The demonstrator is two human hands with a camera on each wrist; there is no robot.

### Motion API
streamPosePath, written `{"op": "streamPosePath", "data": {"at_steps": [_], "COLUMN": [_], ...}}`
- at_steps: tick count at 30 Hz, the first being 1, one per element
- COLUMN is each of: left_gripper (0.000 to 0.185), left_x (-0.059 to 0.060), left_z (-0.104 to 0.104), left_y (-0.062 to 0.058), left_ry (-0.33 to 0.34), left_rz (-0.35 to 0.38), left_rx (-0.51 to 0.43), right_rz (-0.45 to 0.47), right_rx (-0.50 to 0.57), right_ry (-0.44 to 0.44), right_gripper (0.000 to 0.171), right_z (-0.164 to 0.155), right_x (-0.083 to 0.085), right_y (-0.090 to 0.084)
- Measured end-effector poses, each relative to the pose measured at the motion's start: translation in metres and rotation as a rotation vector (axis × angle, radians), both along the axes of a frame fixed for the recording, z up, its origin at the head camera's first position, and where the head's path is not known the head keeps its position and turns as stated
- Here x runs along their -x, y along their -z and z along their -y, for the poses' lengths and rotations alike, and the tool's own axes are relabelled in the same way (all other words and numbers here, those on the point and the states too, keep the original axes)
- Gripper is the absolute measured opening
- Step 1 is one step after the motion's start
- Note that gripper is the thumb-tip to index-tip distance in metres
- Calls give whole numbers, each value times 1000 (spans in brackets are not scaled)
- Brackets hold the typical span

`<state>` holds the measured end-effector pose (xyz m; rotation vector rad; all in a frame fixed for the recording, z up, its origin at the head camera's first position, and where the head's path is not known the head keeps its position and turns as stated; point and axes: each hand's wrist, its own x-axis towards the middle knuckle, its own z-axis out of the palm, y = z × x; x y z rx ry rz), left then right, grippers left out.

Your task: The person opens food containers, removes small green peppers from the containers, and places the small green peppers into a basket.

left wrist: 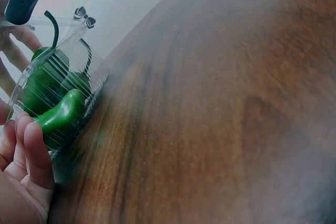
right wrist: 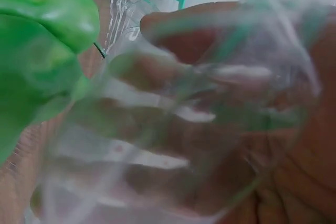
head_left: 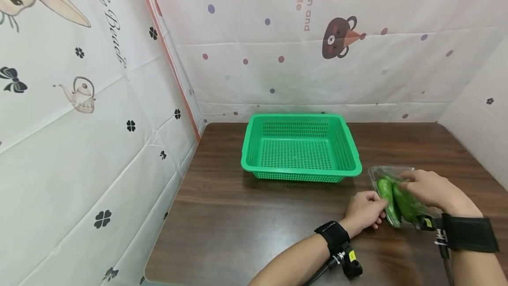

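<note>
Hands meet over a clear plastic pack of green peppers [head_left: 397, 200] on a dark wood worktop [head_left: 254, 224], right of centre & near the front edge. Right hand [head_left: 430, 189] lies on top of the pack, fingers [right wrist: 210, 82] curled over the wrap and gripping it. Left hand [head_left: 365, 211] sits against the pack's left side, fingers [left wrist: 31, 150] bent & touching the plastic; can't tell if they truly grip. Both wrists wear black straps w/ cameras. Green perforated basket [head_left: 300, 149] stands further back, just left of the pack, apart from it. Cartoon-print sheets [head_left: 99, 114] wall the worktop on three sides.
</note>
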<state>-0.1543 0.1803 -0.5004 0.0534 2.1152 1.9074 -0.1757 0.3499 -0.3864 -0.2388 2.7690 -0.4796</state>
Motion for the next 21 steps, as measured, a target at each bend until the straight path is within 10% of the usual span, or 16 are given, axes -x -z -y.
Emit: {"op": "streamPosePath", "data": {"at_steps": [21], "left_gripper": [25], "left_x": [1], "left_z": [0], "left_y": [0], "left_ry": [0], "left_rz": [16], "left_rx": [-22], "right_rz": [-68], "right_rx": [-34], "right_ry": [-17], "right_gripper": [56], "right_z": [-11], "right_x": [-6], "right_y": [-2]}}
